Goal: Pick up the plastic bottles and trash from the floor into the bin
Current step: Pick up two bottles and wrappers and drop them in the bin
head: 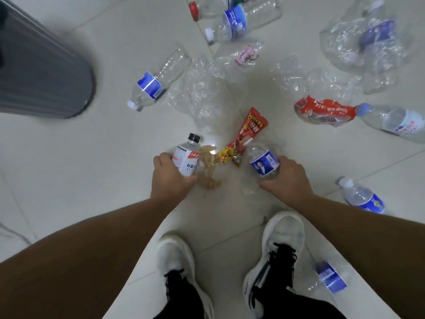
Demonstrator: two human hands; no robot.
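Observation:
My left hand point(169, 178) grips a white-labelled bottle with a black cap point(187, 155) just above the floor. My right hand point(287, 178) holds a clear bottle with a blue label point(262, 161). Between the two hands lie a red snack wrapper point(249, 132) and a crumpled brownish bag point(209, 166). The grey bin point(43, 74) stands at the upper left. Several more clear bottles lie scattered on the tiles, among them a blue-labelled one point(150, 85) near the bin and one point(363, 198) right of my right arm.
Crumpled clear plastic point(200, 88) spreads over the floor's middle. A red-labelled crushed bottle point(324, 110) and a large clear bottle point(400, 123) lie at right. My white shoes point(280, 240) stand below the hands, with another bottle point(331, 279) beside the right one.

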